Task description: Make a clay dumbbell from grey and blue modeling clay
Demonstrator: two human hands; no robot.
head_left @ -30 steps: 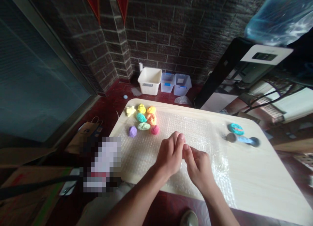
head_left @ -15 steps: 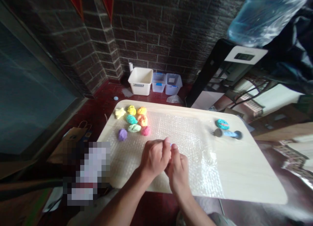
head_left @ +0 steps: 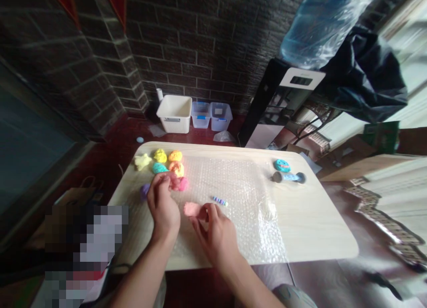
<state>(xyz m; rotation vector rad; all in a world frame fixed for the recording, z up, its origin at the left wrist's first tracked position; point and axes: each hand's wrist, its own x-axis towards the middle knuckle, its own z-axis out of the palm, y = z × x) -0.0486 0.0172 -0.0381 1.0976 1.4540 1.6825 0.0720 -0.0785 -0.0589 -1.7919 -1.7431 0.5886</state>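
A brick wall [head_left: 200, 41] is rising behind the scene, with a white plastic basket [head_left: 174, 113] and two clear lidded bins [head_left: 205, 114] sitting on the floor at its foot. In front of them, a pale wood surface [head_left: 313, 219] is carrying a sheet of bubble wrap [head_left: 233, 188], and a blue-handled roller [head_left: 288, 177] is lying near its far right corner beside a teal clay disc [head_left: 283, 166].

Clay lumps are clustered at the far left of the bubble wrap, among them a yellow star [head_left: 142, 162], a teal lump [head_left: 159, 168] and a purple ball [head_left: 144, 191]. The hands are working apart. The left hand [head_left: 162, 206] is closing on a pink clay lump [head_left: 171, 180] at the edge of the cluster, while the right hand [head_left: 213, 232] is curving around the edge of a flat pink clay piece [head_left: 191, 209] on the bubble wrap, though I cannot tell whether it is gripping it. A small striped clay roll [head_left: 220, 201] is lying just beyond the right fingers [head_left: 208, 209].

A careless sweep of the right hand could be knocking that roll aside, and the soft pink pieces may be sticking to the bubbles.
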